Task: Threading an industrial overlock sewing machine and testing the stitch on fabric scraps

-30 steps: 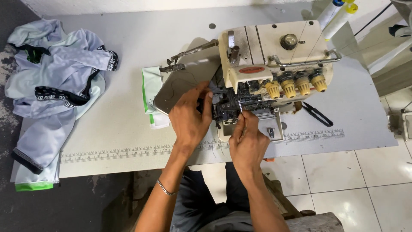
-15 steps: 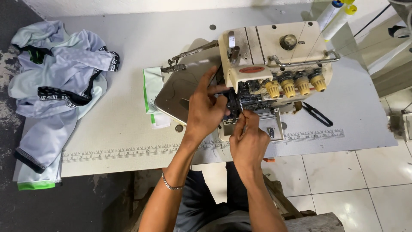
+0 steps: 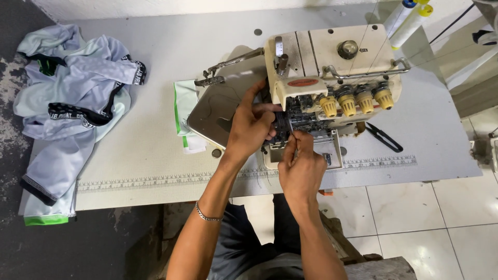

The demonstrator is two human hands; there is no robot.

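Lying crosswise, sewing machine [image 3: 332, 67] faces both hands [image 3: 252, 126] [image 3: 301, 167].

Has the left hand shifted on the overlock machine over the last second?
Yes. The left hand has moved up and toward the machine head; its fingers now reach into the mechanism under the yellow tension knobs.

We are in a garment sewing workshop: a cream industrial overlock machine [image 3: 332, 88] with yellow tension knobs [image 3: 356, 102] sits on a white worktable [image 3: 155, 155] edged with a printed ruler [image 3: 155, 180], thread cones [image 3: 407, 18] stand behind it, and a heap of pale sportswear [image 3: 72, 109] lies alongside.
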